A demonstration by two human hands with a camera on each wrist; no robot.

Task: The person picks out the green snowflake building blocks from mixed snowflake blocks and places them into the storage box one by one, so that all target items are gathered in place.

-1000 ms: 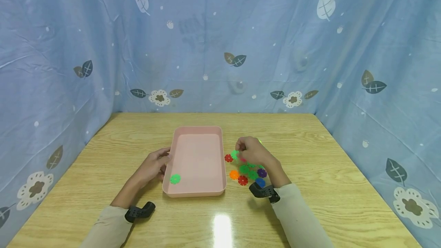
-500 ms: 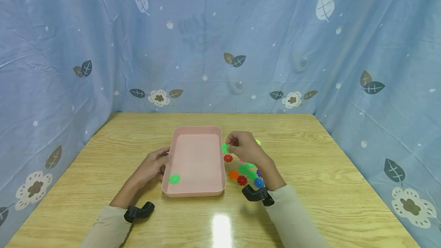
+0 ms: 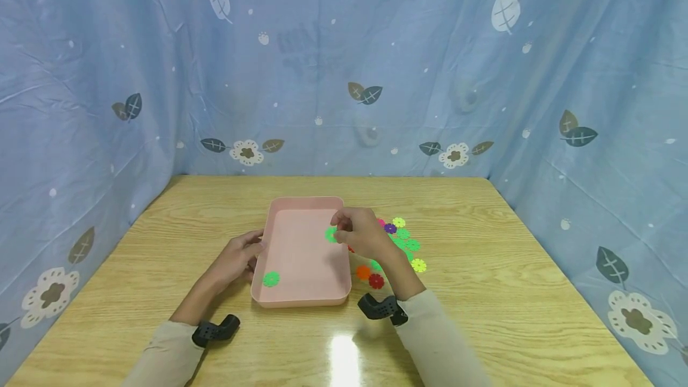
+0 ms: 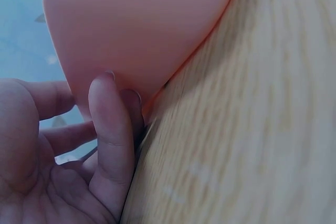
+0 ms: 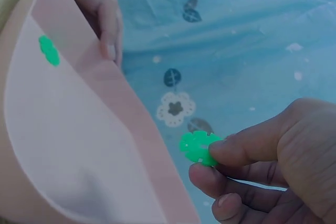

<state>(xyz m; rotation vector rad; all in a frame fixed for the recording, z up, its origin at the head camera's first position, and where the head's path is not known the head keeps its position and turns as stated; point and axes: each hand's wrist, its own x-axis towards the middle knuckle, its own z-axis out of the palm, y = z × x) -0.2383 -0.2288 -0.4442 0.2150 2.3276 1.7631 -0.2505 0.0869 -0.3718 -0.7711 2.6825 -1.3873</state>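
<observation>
My left hand grips the left wall of a pink plastic tray; in the left wrist view its fingertips press on the tray's outer side. My right hand is above the tray's right side and pinches a green notched flower-shaped disc between thumb and fingers. Another green disc lies flat in the tray's near left corner. The right hand and forearm hide part of the loose discs on the table.
Several coloured discs lie to the tray's right, among them an orange disc, a red disc, a purple disc and a yellow disc. A blue patterned curtain surrounds the wooden table at the back and sides.
My right hand has picked the green disc up from the loose discs and carried it left, over the tray's right wall. The left hand and tray have stayed in place.
</observation>
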